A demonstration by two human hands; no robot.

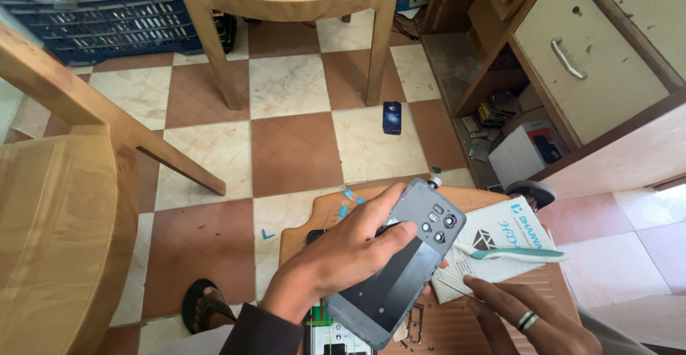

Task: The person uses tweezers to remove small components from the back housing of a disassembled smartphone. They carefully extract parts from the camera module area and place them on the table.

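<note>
The phone housing (400,265) looks like matt grey plastic with a glossy dark panel; the table (457,326) is ribbed wood, the floor (296,148) smooth tile.

Two chairs (286,12) (64,226), one crate (100,19), two phones (400,269) (391,117), one toothbrush (514,253).

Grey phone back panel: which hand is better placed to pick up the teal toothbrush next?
Probably the right hand. It holds only a thin tool and lies just below the toothbrush on the white booklet. The left hand is occupied gripping the grey phone back panel.
</note>
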